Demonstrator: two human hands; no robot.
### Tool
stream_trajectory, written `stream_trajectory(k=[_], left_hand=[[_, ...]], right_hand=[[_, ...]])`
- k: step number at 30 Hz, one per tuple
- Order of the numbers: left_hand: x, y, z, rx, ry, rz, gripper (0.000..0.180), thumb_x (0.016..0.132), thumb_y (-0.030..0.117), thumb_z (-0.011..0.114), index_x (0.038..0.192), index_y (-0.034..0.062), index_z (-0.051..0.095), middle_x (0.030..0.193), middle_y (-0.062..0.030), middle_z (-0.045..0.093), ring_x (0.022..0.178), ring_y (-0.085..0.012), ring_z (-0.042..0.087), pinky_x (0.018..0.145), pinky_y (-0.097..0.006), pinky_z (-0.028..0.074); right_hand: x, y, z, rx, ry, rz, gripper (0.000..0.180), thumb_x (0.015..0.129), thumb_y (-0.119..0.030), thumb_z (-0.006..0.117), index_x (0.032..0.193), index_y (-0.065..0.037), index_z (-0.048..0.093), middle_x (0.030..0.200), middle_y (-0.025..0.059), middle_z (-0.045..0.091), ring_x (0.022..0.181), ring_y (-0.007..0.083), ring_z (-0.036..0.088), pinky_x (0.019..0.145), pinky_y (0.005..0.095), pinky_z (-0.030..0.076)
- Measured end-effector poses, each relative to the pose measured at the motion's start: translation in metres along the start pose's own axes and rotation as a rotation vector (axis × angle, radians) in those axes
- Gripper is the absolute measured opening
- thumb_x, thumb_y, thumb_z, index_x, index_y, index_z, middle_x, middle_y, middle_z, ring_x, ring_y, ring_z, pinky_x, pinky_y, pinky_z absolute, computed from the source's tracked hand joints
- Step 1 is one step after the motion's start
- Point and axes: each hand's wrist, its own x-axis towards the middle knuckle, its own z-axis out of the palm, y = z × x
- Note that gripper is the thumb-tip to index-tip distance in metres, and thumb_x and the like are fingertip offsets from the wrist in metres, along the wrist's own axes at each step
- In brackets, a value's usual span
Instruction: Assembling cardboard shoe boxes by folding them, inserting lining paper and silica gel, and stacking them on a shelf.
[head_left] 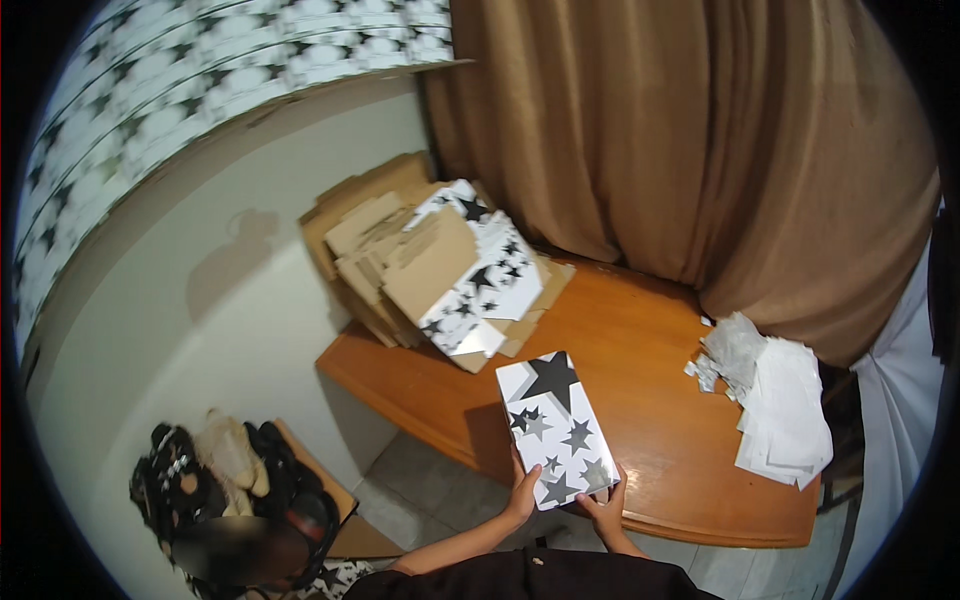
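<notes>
A white box (pixel 545 430) printed with black and grey stars is held up over the front edge of the wooden table. My left hand (pixel 523 488) grips its lower left side, thumb on the top face. My right hand (pixel 606 505) closes round its lower right corner, with the thumb on top as well. The fingers beneath the box are mostly hidden. It looks closed, and its inside is out of sight.
Flattened cardboard boxes (pixel 430 255), some star-printed, lean against the wall on the table (pixel 650 400). White paper sheets (pixel 785 410) and crumpled plastic (pixel 735 345) lie at the right. Several shoes (pixel 235 460) are piled at lower left. A brown curtain (pixel 620 130) hangs behind.
</notes>
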Motion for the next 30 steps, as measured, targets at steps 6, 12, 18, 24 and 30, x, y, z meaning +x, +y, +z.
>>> stream_trajectory(k=[6,12,18,24,30], left_hand=[[-0.090,0.115,-0.060,0.006,0.070,0.254,0.068,0.093,0.012,0.040,0.143,0.0018,-0.004,0.150,-0.0116,0.004,0.137,-0.0211,0.008,0.110,-0.031,0.008],[-0.217,0.233,-0.124,0.071,0.254,0.523,0.078,0.081,0.009,0.047,0.145,0.0050,0.003,0.148,-0.0112,0.014,0.136,-0.0217,0.017,0.109,-0.032,0.014],[-0.342,0.326,-0.164,0.249,0.266,0.688,0.100,0.072,0.008,0.056,0.143,0.0062,-0.013,0.150,-0.0119,0.000,0.138,-0.0211,0.006,0.109,-0.032,0.007],[-0.434,0.391,-0.189,0.533,0.346,0.968,0.120,0.068,0.026,0.073,0.140,0.0048,-0.020,0.151,-0.0133,-0.006,0.138,-0.0223,0.005,0.108,-0.034,0.012],[-0.477,0.447,-0.225,0.985,0.503,1.273,0.154,0.049,0.032,0.091,0.129,0.0082,-0.039,0.149,-0.0197,0.003,0.135,-0.0291,0.017,0.108,-0.038,0.016]], right_hand=[[-0.055,-0.048,0.091,0.071,-0.213,-0.293,0.109,0.051,-0.029,0.090,0.135,-0.004,0.024,0.127,0.0137,0.033,0.117,0.0260,0.039,0.098,0.0395,0.034],[-0.104,-0.119,0.194,-0.082,-0.498,-0.808,0.109,0.051,-0.033,0.089,0.135,-0.014,0.023,0.120,0.0163,0.033,0.110,0.0302,0.042,0.090,0.0395,0.038],[-0.172,-0.187,0.302,0.301,-0.693,-0.944,0.100,0.058,-0.026,0.087,0.134,-0.016,0.023,0.122,0.0190,0.031,0.110,0.0296,0.042,0.088,0.0389,0.039],[-0.232,-0.252,0.398,0.552,-0.801,-1.016,0.095,0.058,-0.022,0.086,0.130,-0.015,0.025,0.120,0.0207,0.032,0.107,0.0302,0.043,0.087,0.0387,0.040],[-0.281,-0.319,0.481,0.785,-0.764,-1.162,0.097,0.055,-0.028,0.088,0.129,-0.015,0.027,0.123,0.0210,0.031,0.107,0.0319,0.043,0.085,0.0400,0.040]])
